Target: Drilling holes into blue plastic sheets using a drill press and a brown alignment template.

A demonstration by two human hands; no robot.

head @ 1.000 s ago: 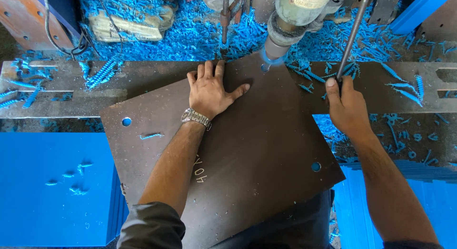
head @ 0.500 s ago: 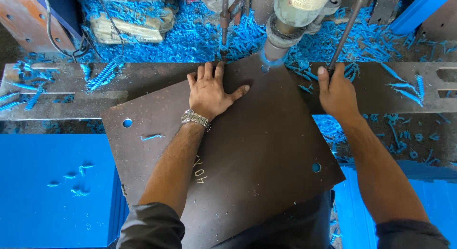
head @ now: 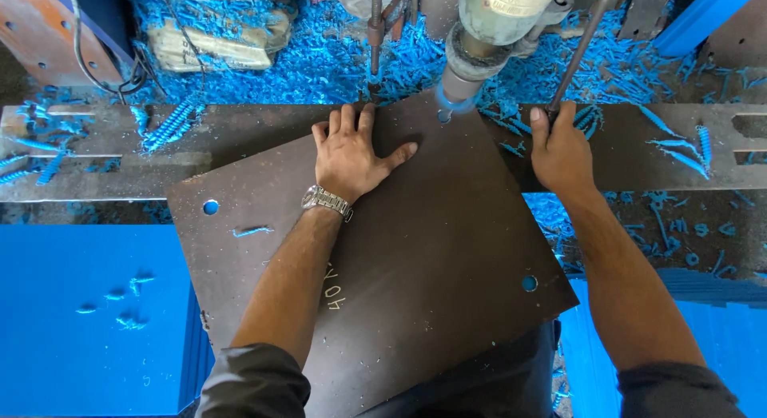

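Observation:
A large dark brown square plate [head: 399, 266] lies tilted on the grey machine table [head: 96, 158], with a round hole near its left corner and another near its right corner. My left hand [head: 351, 154], with a metal watch on the wrist, presses flat on the plate near its far corner. My right hand [head: 559, 150] grips the end of a thin metal feed lever [head: 579, 54] of the drill press. The drill head [head: 487, 34] stands over the plate's far corner, where a curl of blue swarf rings the bit.
Blue spiral shavings [head: 319, 66] lie heaped behind the table and scattered at right. A stack of blue sheets [head: 88, 314] sits at lower left, more blue sheets at lower right. An orange-brown metal part [head: 32, 26] is at upper left.
My right hand has moved the lever up and away from me. A curl of blue swarf shows at the bit. My left hand and the plate have stayed put.

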